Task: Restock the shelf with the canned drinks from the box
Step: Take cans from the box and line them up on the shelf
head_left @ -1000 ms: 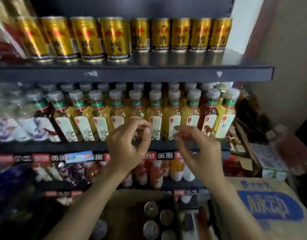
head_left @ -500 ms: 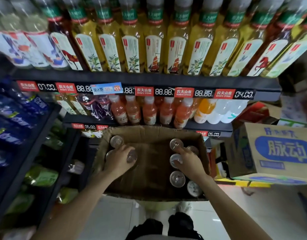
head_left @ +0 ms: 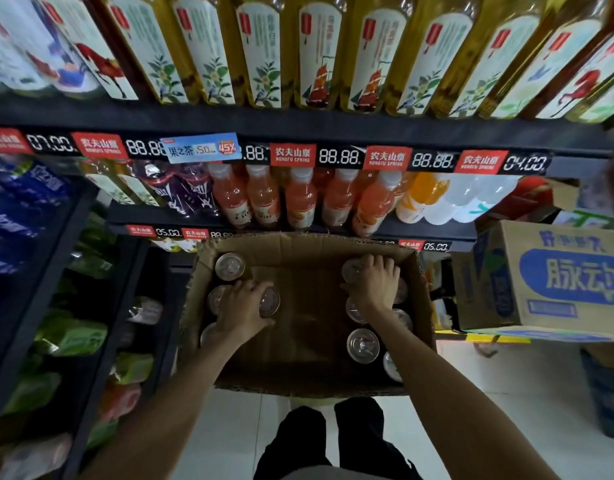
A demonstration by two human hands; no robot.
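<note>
Fingers of the left hand (head_left: 245, 308) curl down over the tops of cans at nine o'clock in the cardboard box (head_left: 309, 247), thumb against a can lid (head_left: 269, 302), seemingly bunching two together so they lift as a pair. The right hand (head_left: 374, 282) does likewise at two o'clock, its fingers (head_left: 385, 263) draped over cans against the box's right wall; whether they have closed firmly I cannot tell. Loose cans remain: one (head_left: 229, 266) at eleven o'clock, another (head_left: 362, 345) at four o'clock. With the box at waist level below the bottle shelf (head_left: 298, 133), both hands can probably load at once.
</note>
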